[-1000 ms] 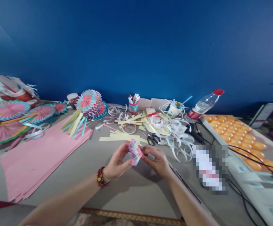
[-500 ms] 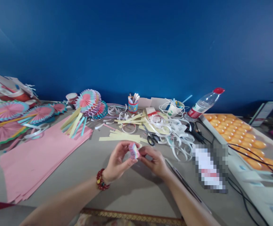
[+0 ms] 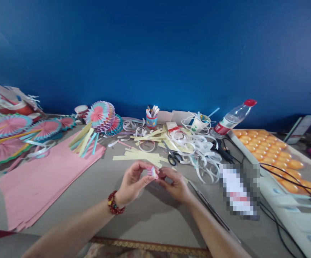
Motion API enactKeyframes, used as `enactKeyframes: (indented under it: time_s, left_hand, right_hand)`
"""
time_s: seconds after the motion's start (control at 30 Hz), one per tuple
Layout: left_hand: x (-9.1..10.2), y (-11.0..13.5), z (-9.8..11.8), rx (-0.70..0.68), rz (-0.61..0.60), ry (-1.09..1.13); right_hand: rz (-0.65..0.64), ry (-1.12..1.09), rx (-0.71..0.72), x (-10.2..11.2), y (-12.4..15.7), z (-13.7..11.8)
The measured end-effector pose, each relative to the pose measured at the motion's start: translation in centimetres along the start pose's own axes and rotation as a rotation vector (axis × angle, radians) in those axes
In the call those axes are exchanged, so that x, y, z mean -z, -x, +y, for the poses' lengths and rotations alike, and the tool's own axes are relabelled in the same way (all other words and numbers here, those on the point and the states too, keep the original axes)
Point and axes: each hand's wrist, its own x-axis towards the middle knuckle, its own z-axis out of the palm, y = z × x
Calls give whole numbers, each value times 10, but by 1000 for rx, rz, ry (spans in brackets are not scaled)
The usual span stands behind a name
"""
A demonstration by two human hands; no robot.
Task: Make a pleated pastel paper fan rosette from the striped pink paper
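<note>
Between thumb and fingers, my left hand point(image 3: 134, 182) grips a small pleated paper piece point(image 3: 152, 172) striped in pink, white, yellow and lilac. A beaded red bracelet point(image 3: 115, 202) circles that wrist. My right hand point(image 3: 174, 184) pinches at the right edge of the same paper piece, its fingertips closed against it and partly hidden. Both hands are above the grey table point(image 3: 144, 218). Just beyond them lie yellow paper strips point(image 3: 139, 156) and black-handled scissors point(image 3: 173, 158).
Pink paper sheets point(image 3: 45, 182) are stacked at left, near paper rosettes point(image 3: 98, 114). A pen cup point(image 3: 151, 121), curled white strips point(image 3: 203, 161) and a tilted plastic bottle point(image 3: 232, 120) stand or lie at the back. At right are a tray of orange domes point(image 3: 268, 150) and cables point(image 3: 276, 218).
The pleated paper piece has turned and looks more closed up in my fingers, showing less of its striped face. My left thumb has shifted slightly up over it.
</note>
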Motion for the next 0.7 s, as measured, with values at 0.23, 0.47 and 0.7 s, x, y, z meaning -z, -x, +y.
enactKeyframes:
  time_s: [0.23, 0.47, 0.7]
  left_hand:
    - [-2, -1, 2, 46, 51, 11]
    - [0, -2, -5, 66, 54, -17]
    - [4, -2, -4, 61, 39, -55]
  right_hand:
    - [-16, -5, -22, -2, 0, -2]
    - [-10, 14, -83, -1, 1, 4]
    - [-58, 14, -75, -2, 3, 6]
